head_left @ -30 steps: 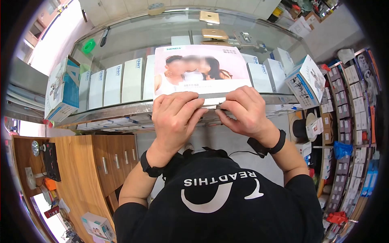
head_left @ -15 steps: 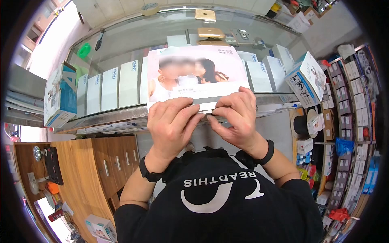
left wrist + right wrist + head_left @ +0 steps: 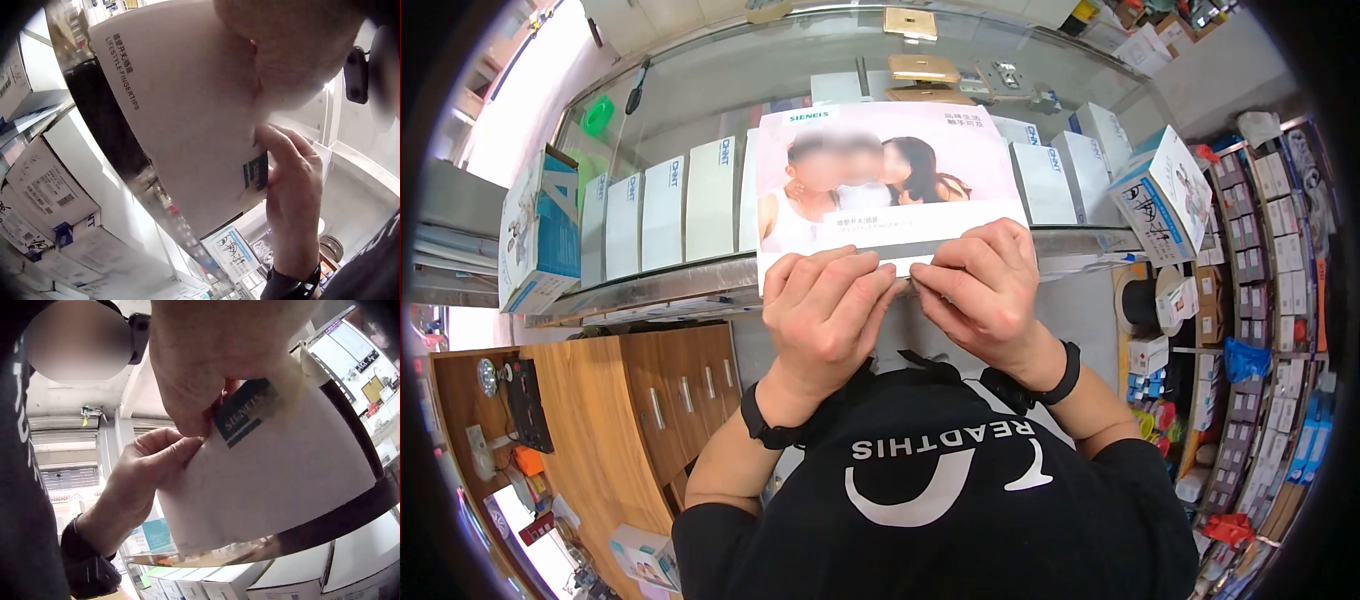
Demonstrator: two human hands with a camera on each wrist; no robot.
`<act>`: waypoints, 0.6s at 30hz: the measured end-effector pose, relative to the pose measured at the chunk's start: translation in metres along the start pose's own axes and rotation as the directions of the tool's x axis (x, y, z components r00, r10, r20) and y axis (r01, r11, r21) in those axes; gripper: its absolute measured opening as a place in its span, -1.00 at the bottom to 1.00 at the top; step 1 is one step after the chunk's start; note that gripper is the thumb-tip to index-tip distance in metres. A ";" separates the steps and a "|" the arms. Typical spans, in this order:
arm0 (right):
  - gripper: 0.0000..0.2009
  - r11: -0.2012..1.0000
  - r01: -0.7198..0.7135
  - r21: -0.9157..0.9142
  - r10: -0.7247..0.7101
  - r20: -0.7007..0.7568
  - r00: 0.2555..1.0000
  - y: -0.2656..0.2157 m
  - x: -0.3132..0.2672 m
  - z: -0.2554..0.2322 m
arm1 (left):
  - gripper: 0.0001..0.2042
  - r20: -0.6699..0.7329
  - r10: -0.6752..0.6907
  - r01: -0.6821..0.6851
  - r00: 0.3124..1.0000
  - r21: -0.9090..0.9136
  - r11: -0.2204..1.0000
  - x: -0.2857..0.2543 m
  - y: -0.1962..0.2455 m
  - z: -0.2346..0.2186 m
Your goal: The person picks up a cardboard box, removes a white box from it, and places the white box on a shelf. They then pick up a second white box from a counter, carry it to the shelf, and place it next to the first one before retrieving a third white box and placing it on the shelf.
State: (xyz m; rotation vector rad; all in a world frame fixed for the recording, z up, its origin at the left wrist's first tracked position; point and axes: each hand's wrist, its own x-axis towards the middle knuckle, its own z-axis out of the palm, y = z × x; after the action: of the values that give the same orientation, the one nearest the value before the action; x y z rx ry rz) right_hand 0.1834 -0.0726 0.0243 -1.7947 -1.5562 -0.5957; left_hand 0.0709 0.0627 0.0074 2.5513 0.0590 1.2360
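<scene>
A printed cardboard box [image 3: 880,215] with a pink photo of people and the word SIENELS lies at the front edge of the glass counter. Its white side [image 3: 181,119], lettered LIFESTYLE FINGERTIPS, shows in the left wrist view. At the near edge, my left hand [image 3: 825,305] pinches the box's rim between thumb and fingers. My right hand [image 3: 980,285] pinches the same edge just beside it, the thumbs almost meeting. A dark green SIENELS label [image 3: 245,415] is right by the right fingertips in the right wrist view. The fingers partly hide the edge they hold.
White cartons [image 3: 712,195] stand in a row inside the glass counter [image 3: 770,70]. Blue-and-white boxes stand at its left corner [image 3: 545,235] and right corner [image 3: 1160,200]. Gold switch plates [image 3: 924,68] lie behind the box. A wooden cabinet [image 3: 590,400] is at left, stocked shelves [image 3: 1250,300] at right.
Both hands have drawn nearer each other along the box's near edge, narrowing the gap between the thumbs. The box sits slightly further left in view, and less of the white strip between the hands shows.
</scene>
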 end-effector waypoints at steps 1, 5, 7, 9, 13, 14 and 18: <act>-0.85 1.000 -0.005 0.006 0.005 0.002 1.000 0.001 0.000 0.003 | -0.83 -0.001 0.006 -0.006 1.000 0.011 1.000 0.000 0.001 0.001; -0.83 0.999 -0.001 -0.053 0.001 0.003 1.000 0.000 -0.004 0.009 | -0.83 0.009 -0.010 0.010 1.000 0.063 0.998 0.003 0.003 0.006; -0.82 0.994 0.028 -0.102 -0.030 -0.015 0.999 0.002 -0.002 0.007 | -0.82 0.002 0.007 -0.007 1.000 0.033 0.999 0.006 0.002 0.000; -0.79 1.000 0.022 0.019 -0.023 0.016 1.000 0.005 -0.002 0.001 | -0.79 0.041 0.022 -0.019 0.999 -0.075 0.997 0.008 -0.004 -0.005; -0.77 0.999 0.009 0.051 -0.011 0.033 0.999 0.000 0.002 -0.010 | -0.75 0.075 0.010 -0.003 0.997 -0.093 0.996 0.015 -0.005 -0.015; -0.76 0.999 0.028 0.031 -0.029 0.038 0.999 0.001 0.004 -0.011 | -0.73 0.107 0.045 -0.035 0.993 -0.101 0.994 0.017 -0.008 -0.015; -0.70 0.993 0.114 0.011 -0.114 0.108 0.988 0.012 0.011 -0.014 | -0.75 0.199 0.120 -0.095 0.973 -0.128 0.987 0.028 -0.016 -0.019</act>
State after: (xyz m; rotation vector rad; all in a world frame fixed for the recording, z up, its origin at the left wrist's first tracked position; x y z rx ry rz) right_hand 0.1982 -0.0760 0.0395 -1.7694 -1.7413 -0.5554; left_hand 0.0754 0.0875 0.0353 2.5920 -0.1949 0.9719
